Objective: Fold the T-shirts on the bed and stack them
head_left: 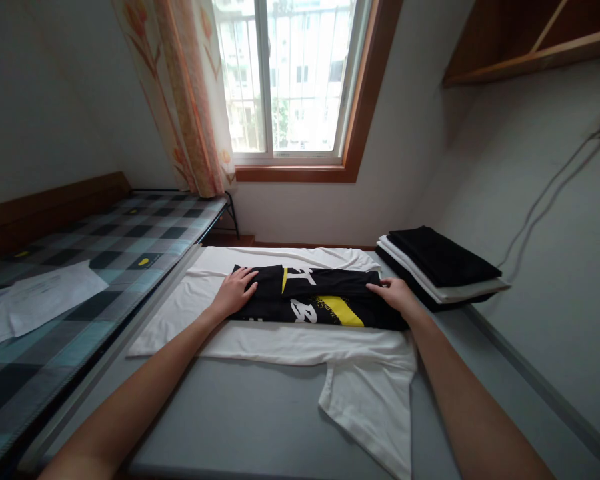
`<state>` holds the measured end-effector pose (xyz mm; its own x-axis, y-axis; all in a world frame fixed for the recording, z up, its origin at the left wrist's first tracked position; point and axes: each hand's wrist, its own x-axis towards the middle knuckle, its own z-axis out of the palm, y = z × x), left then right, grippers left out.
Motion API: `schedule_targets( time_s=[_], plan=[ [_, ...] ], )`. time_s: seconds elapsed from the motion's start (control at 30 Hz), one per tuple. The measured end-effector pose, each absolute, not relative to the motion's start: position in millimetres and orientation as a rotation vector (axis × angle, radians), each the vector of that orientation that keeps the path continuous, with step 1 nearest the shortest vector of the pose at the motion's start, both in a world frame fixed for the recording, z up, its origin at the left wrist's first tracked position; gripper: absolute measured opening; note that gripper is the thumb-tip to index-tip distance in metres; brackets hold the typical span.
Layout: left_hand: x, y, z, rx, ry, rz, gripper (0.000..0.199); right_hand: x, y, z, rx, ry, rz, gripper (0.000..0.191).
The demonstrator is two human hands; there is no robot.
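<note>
At the far left of the frame, a mattress in blue, grey and black checked fabric (115, 243) is being partly covered by white paper sheets (45, 300). At the upper left, a cream-and-orange flower-patterned curtain (180, 100) is hanging beside a bright sliding window with a brown wooden surround (305, 100). Left of centre, the bare left hand (235, 291) is being rested palm down, fingers loosely spread, on the left end of a folded black cloth garment with white lettering and yellow markings (320, 291). This black garment is lying across the middle of the frame on a spread white fabric T-shirt (260, 343), of which 1 short sleeve is pointing toward the bottom edge; both are being supported by a flat grey tabletop (250, 407). Right of centre, the black garment is being pinched near its right end by the fingertips of the bare right hand (395, 293). At the right, a stack of folded black and white cloth pieces (443, 263) is resting near the wall. At the upper right, a brown wooden shelf (530, 63) is jutting out; below it, a thin grey cable (533, 210) is hanging.
</note>
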<state>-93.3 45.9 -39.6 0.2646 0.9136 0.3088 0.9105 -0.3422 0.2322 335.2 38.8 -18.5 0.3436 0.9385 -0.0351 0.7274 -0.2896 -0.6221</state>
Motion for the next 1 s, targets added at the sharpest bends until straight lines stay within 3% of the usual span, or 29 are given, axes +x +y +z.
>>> schedule_targets(
  time_s=[0.1, 0.4, 0.6, 0.8, 1.0],
  plan=[
    [-93.1, 45.9, -40.3, 2.492, 1.797, 0.633, 0.043, 346.3, 40.9, -17.2, -2.019, -1.445, 0.702, 0.027],
    [-93.1, 47.1, -41.6, 2.513, 1.799, 0.622, 0.043, 347.2, 48.3, -7.3, -2.021, -1.648, 0.644, 0.02],
    [-92.1, 47.7, -41.3, 2.512, 1.804, 0.621, 0.043, 340.8, 47.9, 37.7, -2.003, -1.525, 0.919, 0.042],
    [-91.4, 48.0, -41.8, 2.512, 1.803, 0.656, 0.041, 291.3, 54.6, 84.0, -1.641, -1.419, 1.365, 0.059],
    [-92.8, 48.7, -44.8, 2.502, 1.794, 0.692, 0.041, 193.4, 62.2, 49.3, -1.611, -1.668, 1.297, 0.069]
  ],
)
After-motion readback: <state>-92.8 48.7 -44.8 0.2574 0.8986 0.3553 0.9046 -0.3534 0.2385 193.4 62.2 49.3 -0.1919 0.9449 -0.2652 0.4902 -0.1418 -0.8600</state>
